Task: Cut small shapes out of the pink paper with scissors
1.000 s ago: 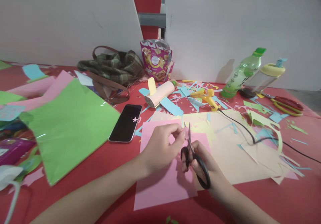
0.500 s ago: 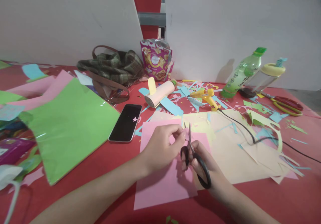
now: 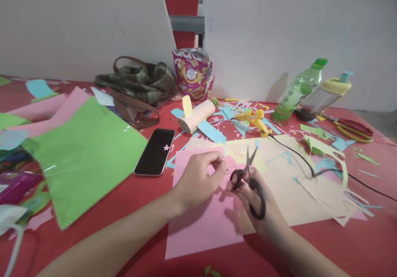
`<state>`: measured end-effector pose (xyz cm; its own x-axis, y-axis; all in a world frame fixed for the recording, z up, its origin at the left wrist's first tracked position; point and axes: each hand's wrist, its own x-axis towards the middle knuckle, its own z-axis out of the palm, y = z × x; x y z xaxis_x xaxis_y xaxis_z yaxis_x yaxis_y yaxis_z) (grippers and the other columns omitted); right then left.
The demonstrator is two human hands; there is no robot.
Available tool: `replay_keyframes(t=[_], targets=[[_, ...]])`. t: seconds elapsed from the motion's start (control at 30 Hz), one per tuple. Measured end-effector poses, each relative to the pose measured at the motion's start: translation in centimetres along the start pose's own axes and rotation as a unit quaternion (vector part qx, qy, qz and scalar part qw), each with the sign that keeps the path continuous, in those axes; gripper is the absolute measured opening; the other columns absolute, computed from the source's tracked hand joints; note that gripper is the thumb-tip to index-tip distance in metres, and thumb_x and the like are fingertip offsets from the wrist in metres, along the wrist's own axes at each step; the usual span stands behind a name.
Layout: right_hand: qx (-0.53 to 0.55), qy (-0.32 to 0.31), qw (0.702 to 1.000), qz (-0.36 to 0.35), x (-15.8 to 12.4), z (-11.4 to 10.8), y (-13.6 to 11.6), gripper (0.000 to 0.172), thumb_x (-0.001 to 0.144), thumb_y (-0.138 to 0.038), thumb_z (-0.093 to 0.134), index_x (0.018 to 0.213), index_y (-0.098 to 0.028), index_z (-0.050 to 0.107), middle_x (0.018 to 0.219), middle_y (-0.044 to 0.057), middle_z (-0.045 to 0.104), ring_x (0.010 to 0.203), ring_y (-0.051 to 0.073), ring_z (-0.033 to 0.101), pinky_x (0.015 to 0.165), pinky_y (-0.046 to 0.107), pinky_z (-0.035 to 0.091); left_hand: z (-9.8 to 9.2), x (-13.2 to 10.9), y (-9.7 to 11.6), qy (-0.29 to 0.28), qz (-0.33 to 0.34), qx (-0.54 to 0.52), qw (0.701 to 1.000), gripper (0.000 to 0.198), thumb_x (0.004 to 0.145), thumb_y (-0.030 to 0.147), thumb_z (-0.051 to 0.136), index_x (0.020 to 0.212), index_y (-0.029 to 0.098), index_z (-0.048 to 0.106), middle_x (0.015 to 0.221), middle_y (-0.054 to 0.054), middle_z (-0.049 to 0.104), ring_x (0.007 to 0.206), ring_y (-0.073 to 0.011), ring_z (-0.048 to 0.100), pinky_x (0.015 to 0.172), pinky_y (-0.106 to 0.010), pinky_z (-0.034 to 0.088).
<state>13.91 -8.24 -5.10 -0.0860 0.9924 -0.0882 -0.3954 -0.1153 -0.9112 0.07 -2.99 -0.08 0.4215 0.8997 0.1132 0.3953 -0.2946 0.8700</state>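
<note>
Between the thumb and forefinger of my left hand (image 3: 203,175) is a small pink paper piece (image 3: 228,163), its outline hard to make out against the pink behind it. My right hand (image 3: 259,192) has its fingers through the handles of black-handled scissors (image 3: 250,161). Their blades point up and stand apart, a short way to the right of the paper piece. Beneath both hands lies a pink sheet (image 3: 192,231), partly over a cream sheet (image 3: 288,198). A tiny pink star (image 3: 166,147) rests on the phone (image 3: 155,153) left of my hands.
A paper-covered tube with paper fins (image 3: 198,115) lies beyond my hands. Right of it are a yellow glue gun (image 3: 256,120) with a black cord, a green bottle (image 3: 299,91) and red-yellow scissors (image 3: 353,130). A green sheet (image 3: 89,157) lies left; paper scraps are scattered around.
My right hand has drawn the scissors to the right, away from the pink paper piece, and the blades have tilted right. My left hand has stayed almost in place.
</note>
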Motion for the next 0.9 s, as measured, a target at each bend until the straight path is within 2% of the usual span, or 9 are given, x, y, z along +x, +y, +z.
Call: replay_keyframes(t=[0.1,0.17,0.37,0.57,0.77,0.9], targets=[[0.002,0.07,0.997,-0.013,0.2,0.2,-0.6,0.023,0.068,-0.023,0.062,0.074,-0.022,0.04,0.08,-0.001,0.047,0.073,0.014,0.048,0.064,0.028,0.038,0.4,-0.1,-0.1,-0.081,0.005,0.016,0.997,0.021,0.077,0.018,0.037,0.058,0.015,0.045,0.055,0.003,0.048,0.054,-0.0079,0.043,0.051,-0.018,0.035],[0.0,0.089,0.996,-0.019,0.3,0.3,-0.8,0.024,0.066,-0.018,0.062,0.072,-0.021,0.039,0.079,-0.002,0.046,0.07,0.012,0.046,0.062,0.025,0.037,0.6,-0.2,-0.2,-0.111,0.02,0.036,0.993,0.022,0.076,0.017,0.037,0.058,0.015,0.047,0.056,0.002,0.05,0.054,-0.008,0.045,0.053,-0.019,0.035],[-0.008,0.096,0.995,-0.041,0.3,0.0,-0.5,0.025,0.067,-0.013,0.061,0.069,-0.021,0.037,0.073,-0.004,0.045,0.062,0.009,0.042,0.057,0.023,0.035,1.1,-0.4,-0.5,-0.131,0.056,0.084,0.986,0.023,0.076,0.018,0.038,0.056,0.014,0.047,0.056,0.001,0.054,0.055,-0.0079,0.047,0.058,-0.02,0.036],[-0.006,0.096,0.994,-0.051,0.3,0.0,-0.7,0.024,0.068,-0.011,0.059,0.07,-0.021,0.037,0.073,-0.004,0.046,0.059,0.007,0.041,0.056,0.02,0.035,1.5,-0.6,-0.6,-0.132,0.037,0.068,0.988,0.022,0.077,0.018,0.037,0.058,0.014,0.049,0.057,0.001,0.054,0.054,-0.0075,0.047,0.057,-0.02,0.036],[0.006,0.086,0.995,-0.052,0.3,0.1,-0.8,0.025,0.068,-0.01,0.06,0.07,-0.022,0.037,0.073,-0.004,0.047,0.06,0.008,0.046,0.056,0.022,0.038,1.3,-0.4,-0.6,-0.179,0.014,0.037,0.983,0.022,0.075,0.017,0.038,0.054,0.014,0.043,0.051,0.003,0.046,0.051,-0.0063,0.041,0.049,-0.017,0.032],[0.004,0.076,0.996,-0.045,0.4,0.1,-0.7,0.026,0.067,-0.011,0.06,0.07,-0.022,0.036,0.074,-0.004,0.047,0.058,0.007,0.045,0.053,0.021,0.037,0.8,-0.1,-0.5,-0.205,0.007,0.041,0.978,0.026,0.077,0.023,0.036,0.058,0.013,0.049,0.053,0.002,0.048,0.05,-0.007,0.041,0.049,-0.018,0.031]])
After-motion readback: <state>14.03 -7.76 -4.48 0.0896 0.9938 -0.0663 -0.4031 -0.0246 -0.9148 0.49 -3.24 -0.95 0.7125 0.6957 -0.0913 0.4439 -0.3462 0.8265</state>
